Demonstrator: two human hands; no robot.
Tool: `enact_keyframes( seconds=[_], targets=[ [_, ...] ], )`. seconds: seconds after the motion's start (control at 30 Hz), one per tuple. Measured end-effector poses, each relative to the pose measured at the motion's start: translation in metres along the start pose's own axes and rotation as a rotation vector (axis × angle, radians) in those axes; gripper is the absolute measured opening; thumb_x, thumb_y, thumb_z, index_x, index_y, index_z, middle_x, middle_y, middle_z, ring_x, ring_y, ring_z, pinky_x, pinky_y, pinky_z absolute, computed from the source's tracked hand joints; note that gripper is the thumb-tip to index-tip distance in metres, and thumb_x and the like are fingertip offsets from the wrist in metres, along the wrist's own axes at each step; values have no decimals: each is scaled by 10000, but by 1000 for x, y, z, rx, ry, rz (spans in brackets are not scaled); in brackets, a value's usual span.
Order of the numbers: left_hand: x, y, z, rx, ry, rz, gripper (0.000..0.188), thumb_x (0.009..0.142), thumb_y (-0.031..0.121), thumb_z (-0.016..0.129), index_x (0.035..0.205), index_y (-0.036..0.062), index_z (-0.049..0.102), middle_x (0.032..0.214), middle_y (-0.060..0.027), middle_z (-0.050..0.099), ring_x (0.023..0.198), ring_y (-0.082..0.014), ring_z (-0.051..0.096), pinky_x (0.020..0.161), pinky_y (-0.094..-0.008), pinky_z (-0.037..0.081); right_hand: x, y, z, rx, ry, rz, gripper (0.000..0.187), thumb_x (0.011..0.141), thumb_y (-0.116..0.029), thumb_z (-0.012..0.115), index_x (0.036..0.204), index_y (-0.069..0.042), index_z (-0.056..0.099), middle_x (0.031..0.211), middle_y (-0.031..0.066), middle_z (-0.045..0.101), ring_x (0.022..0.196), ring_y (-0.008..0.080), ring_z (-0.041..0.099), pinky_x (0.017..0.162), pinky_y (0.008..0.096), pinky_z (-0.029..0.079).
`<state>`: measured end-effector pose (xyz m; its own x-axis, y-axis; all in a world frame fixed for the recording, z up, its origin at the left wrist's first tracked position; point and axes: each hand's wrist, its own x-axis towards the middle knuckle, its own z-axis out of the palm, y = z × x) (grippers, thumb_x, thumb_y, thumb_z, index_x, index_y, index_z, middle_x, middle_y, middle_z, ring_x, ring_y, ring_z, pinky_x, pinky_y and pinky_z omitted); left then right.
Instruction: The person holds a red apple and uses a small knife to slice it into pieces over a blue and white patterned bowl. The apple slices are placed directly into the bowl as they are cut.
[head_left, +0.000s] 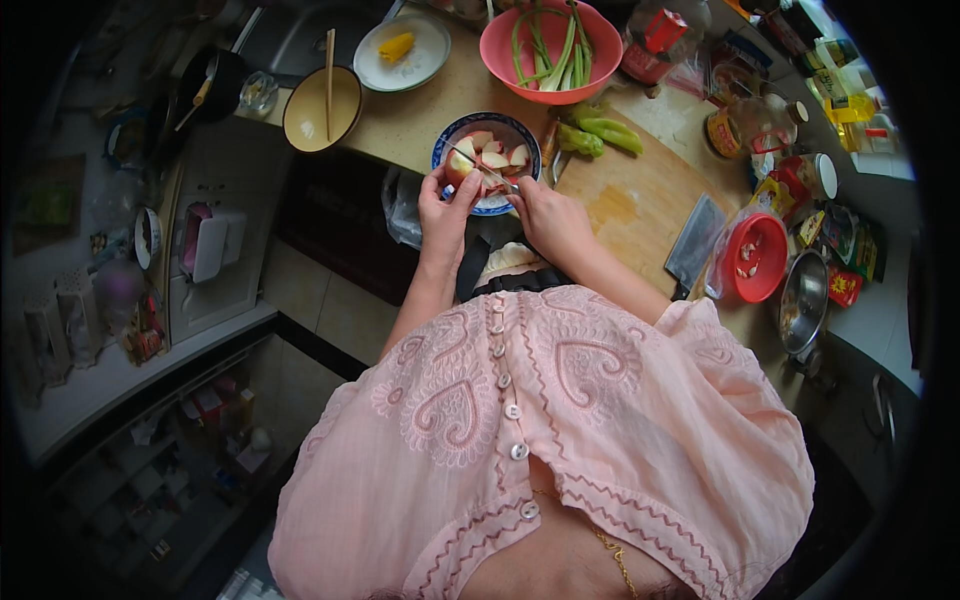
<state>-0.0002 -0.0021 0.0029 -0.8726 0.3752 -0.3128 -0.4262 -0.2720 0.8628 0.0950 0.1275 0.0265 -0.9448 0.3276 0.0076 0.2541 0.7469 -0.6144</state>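
Observation:
My left hand (445, 208) grips a partly cut apple (461, 166), red-skinned with pale flesh showing, over the left side of a blue-and-white bowl (537, 150). A knife (497, 172) is in my closed right hand (548, 215), its thin blade reaching up and left to the apple. Several cut apple pieces (494, 159) with red skin lie in the bowl beneath. The knife's handle is mostly hidden by my right fingers.
Right of the bowl are a wooden cutting board (630, 200), green peppers (600, 132) and a cleaver (696, 240). Behind stand a pink basin (500, 60) of green stalks, a white plate (372, 70) and a yellow bowl (300, 120) with chopsticks. A red bowl (735, 275) sits further right.

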Motion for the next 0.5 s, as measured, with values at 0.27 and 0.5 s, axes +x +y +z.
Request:
enact_keyframes(
  seconds=[0.27,0.5],
  targets=[
    [2,-4,-2,-25,-9,-10,474,830,75,706,1202,-47,438,1111,-104,517,882,-146,606,772,-250,551,1,2,3,-10,-5,-13,229,941,-281,492,899,-57,478,718,192,612,660,393,607,554,495,473],
    [2,-8,1,-47,-21,-45,478,826,59,704,1196,-54,422,1110,-109,509,880,-153,615,762,-253,559,3,7,8,41,23,-2,238,942,-288,493,898,-55,478,716,205,609,667,407,605,556,494,473]
  ],
)
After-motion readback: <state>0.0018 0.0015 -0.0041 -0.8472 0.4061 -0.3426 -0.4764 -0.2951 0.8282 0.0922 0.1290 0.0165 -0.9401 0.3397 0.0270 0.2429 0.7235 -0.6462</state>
